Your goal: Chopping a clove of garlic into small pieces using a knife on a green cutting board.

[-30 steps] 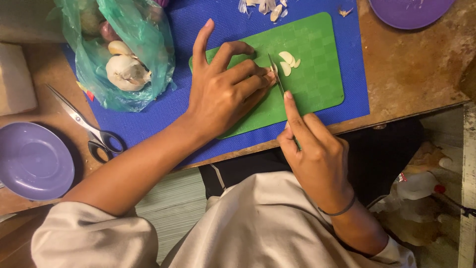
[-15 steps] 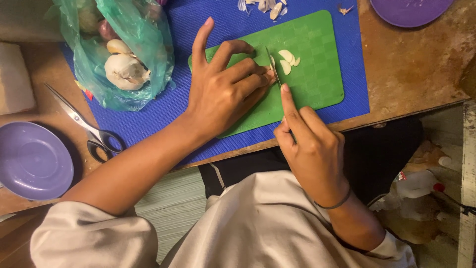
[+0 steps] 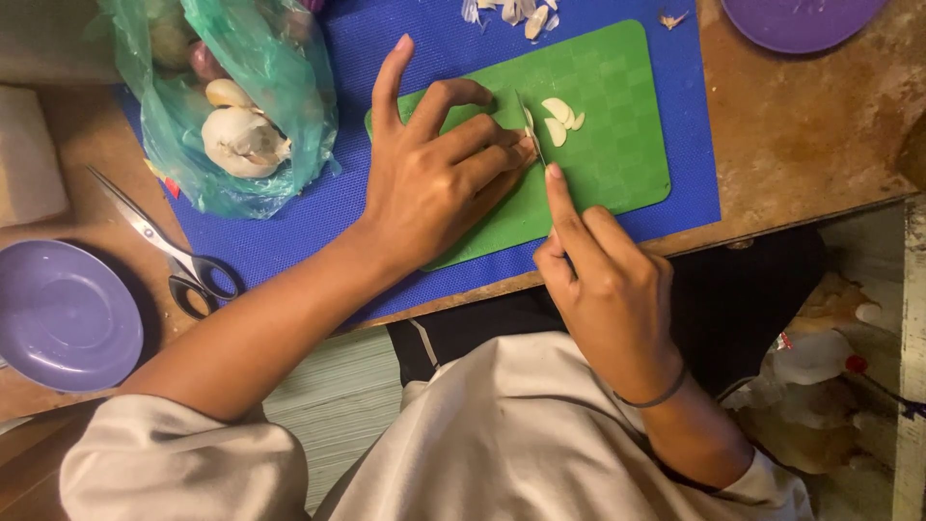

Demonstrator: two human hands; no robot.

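Your left hand (image 3: 434, 174) presses a garlic clove (image 3: 526, 145) onto the green cutting board (image 3: 617, 145), fingers curled together. Your right hand (image 3: 598, 280) is clamped on a knife (image 3: 531, 130) beside it. A translucent green bag (image 3: 227, 96) of garlic bulbs lies left of the board.
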